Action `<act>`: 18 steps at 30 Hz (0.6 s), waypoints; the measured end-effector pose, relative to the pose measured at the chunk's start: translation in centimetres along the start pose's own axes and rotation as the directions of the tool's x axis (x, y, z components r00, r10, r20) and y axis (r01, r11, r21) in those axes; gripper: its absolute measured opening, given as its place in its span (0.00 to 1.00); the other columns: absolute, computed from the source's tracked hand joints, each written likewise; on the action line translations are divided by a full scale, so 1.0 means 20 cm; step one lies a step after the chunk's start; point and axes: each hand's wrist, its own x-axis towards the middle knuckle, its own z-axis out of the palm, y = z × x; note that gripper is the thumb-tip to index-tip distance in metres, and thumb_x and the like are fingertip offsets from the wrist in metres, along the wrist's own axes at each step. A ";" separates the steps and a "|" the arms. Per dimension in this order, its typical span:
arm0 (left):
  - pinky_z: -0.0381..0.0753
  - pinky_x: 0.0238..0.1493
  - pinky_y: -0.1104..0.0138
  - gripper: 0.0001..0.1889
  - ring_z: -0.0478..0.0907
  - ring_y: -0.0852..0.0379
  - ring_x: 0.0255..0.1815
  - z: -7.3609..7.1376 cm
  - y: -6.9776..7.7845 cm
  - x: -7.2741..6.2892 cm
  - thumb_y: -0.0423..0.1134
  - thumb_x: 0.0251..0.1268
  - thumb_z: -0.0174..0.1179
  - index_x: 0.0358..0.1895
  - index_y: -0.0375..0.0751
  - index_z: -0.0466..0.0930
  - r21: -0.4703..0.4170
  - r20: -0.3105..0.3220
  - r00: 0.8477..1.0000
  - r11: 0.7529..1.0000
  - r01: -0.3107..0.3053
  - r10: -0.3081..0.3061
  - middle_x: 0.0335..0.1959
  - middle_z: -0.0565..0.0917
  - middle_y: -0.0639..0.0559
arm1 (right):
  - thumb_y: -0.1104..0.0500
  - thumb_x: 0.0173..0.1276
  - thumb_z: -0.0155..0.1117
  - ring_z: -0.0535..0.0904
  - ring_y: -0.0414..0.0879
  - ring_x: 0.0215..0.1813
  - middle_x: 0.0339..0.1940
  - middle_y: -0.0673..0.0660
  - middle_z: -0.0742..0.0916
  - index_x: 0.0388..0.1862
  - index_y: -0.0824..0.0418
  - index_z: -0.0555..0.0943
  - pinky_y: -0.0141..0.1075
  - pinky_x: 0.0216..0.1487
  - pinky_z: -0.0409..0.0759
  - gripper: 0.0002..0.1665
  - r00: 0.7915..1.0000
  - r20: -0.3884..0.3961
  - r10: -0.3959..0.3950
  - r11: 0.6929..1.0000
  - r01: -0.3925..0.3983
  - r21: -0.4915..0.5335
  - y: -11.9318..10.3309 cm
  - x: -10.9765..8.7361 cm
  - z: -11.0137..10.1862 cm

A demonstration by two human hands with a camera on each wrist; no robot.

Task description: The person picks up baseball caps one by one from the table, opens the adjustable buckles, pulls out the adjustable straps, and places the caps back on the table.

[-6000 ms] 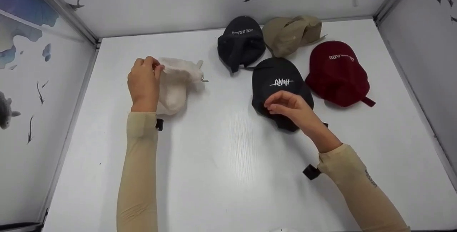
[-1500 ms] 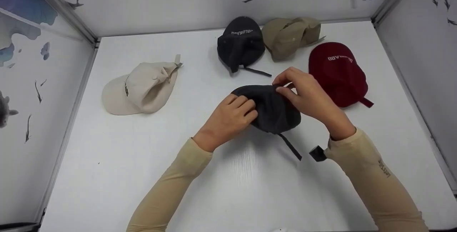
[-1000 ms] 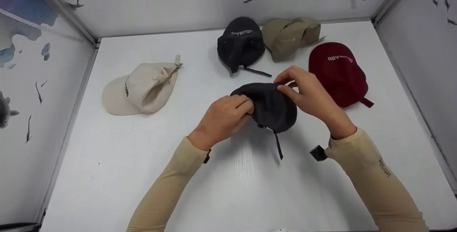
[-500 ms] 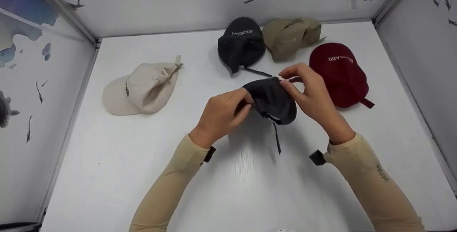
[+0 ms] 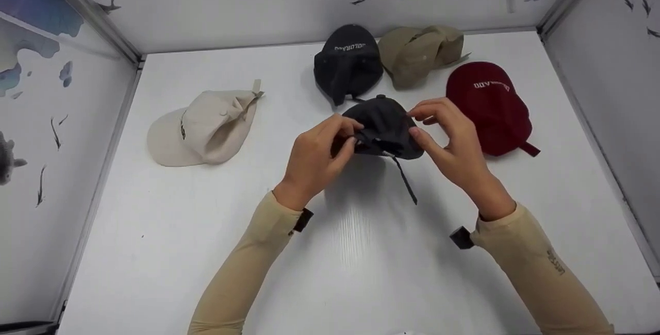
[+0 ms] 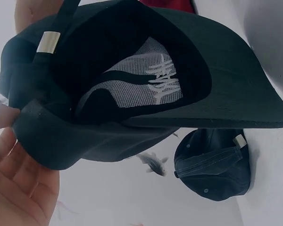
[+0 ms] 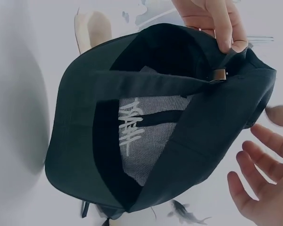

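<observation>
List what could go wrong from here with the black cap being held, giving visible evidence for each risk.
1. The black cap might slip or swing: the left hand pinches its edge, while the right hand is open beside it, not gripping.
2. Its loose strap hangs down and could get folded under if the cap is set down.
3. The dark COLORADO cap lies close behind and could be knocked.
</observation>
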 end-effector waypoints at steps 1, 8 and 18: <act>0.82 0.40 0.69 0.02 0.83 0.60 0.40 0.00 0.00 0.00 0.33 0.69 0.58 0.39 0.39 0.76 -0.010 -0.004 1.000 1.000 0.013 -0.013 0.45 0.88 0.51 | 0.72 0.62 0.69 0.78 0.37 0.53 0.47 0.59 0.85 0.50 0.65 0.83 0.28 0.54 0.76 0.17 1.000 0.008 -0.006 1.000 0.005 0.012 0.00 0.00 0.00; 0.78 0.33 0.70 0.02 0.80 0.61 0.32 -0.01 -0.01 0.02 0.32 0.69 0.56 0.37 0.38 0.74 -0.064 -0.014 0.997 0.995 0.077 -0.078 0.42 0.89 0.50 | 0.71 0.61 0.68 0.81 0.38 0.52 0.48 0.59 0.87 0.55 0.65 0.81 0.30 0.55 0.77 0.21 0.996 0.083 -0.039 0.996 0.033 0.080 0.01 -0.02 0.01; 0.80 0.33 0.69 0.02 0.80 0.60 0.29 -0.01 -0.02 0.02 0.32 0.69 0.56 0.40 0.36 0.75 -0.091 -0.003 0.989 0.985 0.145 -0.146 0.38 0.88 0.48 | 0.74 0.58 0.71 0.78 0.37 0.44 0.44 0.57 0.88 0.51 0.65 0.82 0.25 0.49 0.75 0.21 0.983 0.172 -0.056 0.998 0.050 0.038 0.02 -0.03 0.02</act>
